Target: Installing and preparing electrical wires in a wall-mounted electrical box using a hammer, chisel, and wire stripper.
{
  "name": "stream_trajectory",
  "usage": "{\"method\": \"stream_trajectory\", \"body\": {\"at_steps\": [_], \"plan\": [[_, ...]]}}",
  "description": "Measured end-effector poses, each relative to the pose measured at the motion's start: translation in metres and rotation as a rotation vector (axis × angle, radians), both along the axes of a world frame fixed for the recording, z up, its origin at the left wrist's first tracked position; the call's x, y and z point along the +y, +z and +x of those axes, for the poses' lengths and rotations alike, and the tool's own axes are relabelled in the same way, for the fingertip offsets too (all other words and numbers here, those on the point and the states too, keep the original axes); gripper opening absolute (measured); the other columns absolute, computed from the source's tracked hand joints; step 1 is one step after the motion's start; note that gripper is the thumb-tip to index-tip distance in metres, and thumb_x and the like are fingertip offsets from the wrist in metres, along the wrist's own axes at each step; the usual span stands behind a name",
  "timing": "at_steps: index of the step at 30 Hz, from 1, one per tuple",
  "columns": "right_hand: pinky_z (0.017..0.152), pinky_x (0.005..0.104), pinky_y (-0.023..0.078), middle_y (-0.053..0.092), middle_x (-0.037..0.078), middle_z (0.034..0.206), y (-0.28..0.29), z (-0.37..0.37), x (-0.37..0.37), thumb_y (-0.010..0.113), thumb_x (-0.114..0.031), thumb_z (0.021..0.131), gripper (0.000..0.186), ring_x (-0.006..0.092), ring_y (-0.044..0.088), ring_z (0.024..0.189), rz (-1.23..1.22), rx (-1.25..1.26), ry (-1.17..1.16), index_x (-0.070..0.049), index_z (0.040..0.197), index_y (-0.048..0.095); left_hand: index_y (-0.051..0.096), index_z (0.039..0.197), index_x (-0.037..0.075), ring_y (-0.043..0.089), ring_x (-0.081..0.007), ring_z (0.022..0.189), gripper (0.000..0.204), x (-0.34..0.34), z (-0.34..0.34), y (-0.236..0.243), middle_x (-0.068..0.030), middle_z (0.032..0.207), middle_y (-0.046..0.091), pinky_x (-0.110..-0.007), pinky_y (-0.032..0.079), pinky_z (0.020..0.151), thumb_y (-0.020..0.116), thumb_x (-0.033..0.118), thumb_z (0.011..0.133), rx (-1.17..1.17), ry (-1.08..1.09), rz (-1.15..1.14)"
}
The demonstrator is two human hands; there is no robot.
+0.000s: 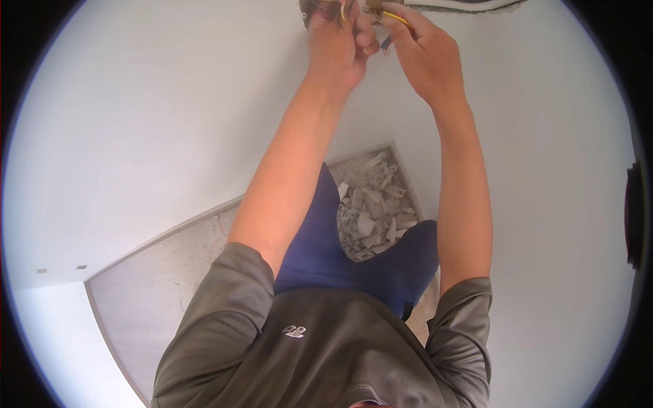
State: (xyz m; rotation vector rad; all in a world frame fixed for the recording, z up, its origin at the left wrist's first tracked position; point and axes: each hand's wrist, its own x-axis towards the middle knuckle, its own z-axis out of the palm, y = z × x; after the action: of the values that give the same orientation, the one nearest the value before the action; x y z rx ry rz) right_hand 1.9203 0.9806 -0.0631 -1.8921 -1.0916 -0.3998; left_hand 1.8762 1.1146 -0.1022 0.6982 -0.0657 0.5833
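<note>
At the top of the head view, my left hand [340,44] is curled closed at a wall box [306,13], among short yellow and dark wires [344,16]; its exact grip is partly hidden. Just to its right, my right hand [428,58] pinches a yellow wire [396,18] near a second opening [374,5], which is cut off by the top edge. A dark blue wire [386,45] with bare copper strands at its end hangs below, between my two hands. Both forearms reach up from the lower edge.
A white wall [170,115] surrounds the work, with a rough channel holding white conduit [462,5] at upper right. Below, past my blue-trousered legs, broken plaster rubble [371,204] lies along the wall's foot on a dusty grey floor [163,285]. Two small openings [81,267] sit low at left.
</note>
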Motion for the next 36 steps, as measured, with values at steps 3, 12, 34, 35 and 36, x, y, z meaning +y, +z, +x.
{"method": "stream_trajectory", "body": {"at_steps": [3,12,34,35,36], "plan": [[0.075,0.0322,0.055,0.074,0.011,0.101,-0.005,-0.001,0.001,0.056,-0.019,0.101,0.032,0.0187,0.069,0.087,0.128,0.044,0.103,0.000,0.127,0.064,0.057,0.099,0.016,0.048,-0.0100,0.053,0.012,-0.013,-0.005,0.006,0.0016,0.071,0.055,-0.025,0.039,0.046,0.054,0.026,0.105,-0.227,0.100,0.282],[0.078,0.0311,0.053,0.072,0.015,0.099,-0.013,0.002,0.016,0.059,-0.025,0.101,0.032,0.0209,0.069,0.086,0.249,0.001,0.097,-0.001,0.122,0.066,0.058,0.098,0.014,0.048,-0.0101,0.053,0.013,-0.005,-0.011,0.014,0.0012,0.071,0.055,-0.026,0.038,0.044,0.051,0.022,0.106,0.162,0.157,0.226],[0.092,0.0472,0.049,0.069,0.025,0.106,-0.004,0.004,0.014,0.047,-0.017,0.098,0.030,0.0409,0.063,0.103,0.011,-0.236,-0.089,0.003,0.109,0.067,0.057,0.106,0.016,0.050,-0.0102,0.055,0.004,0.000,-0.005,0.004,0.0006,0.075,0.059,-0.024,0.038,0.045,0.056,0.019,0.103,-0.117,0.035,0.117],[0.092,0.0471,0.049,0.068,0.025,0.107,-0.005,0.007,0.016,0.047,-0.016,0.098,0.030,0.0409,0.063,0.103,0.034,-0.255,-0.073,0.003,0.109,0.067,0.057,0.108,0.016,0.050,-0.0103,0.056,0.006,0.001,-0.004,0.005,0.0007,0.077,0.059,-0.024,0.039,0.046,0.057,0.019,0.103,0.009,0.053,0.000],[0.091,0.0471,0.049,0.068,0.025,0.108,-0.007,0.009,0.018,0.047,-0.015,0.098,0.029,0.0410,0.063,0.103,0.057,-0.275,-0.056,0.004,0.109,0.066,0.057,0.108,0.016,0.050,-0.0103,0.056,0.006,0.000,-0.002,0.005,0.0007,0.077,0.059,-0.024,0.039,0.046,0.057,0.019,0.103,0.009,0.051,0.002]]}}
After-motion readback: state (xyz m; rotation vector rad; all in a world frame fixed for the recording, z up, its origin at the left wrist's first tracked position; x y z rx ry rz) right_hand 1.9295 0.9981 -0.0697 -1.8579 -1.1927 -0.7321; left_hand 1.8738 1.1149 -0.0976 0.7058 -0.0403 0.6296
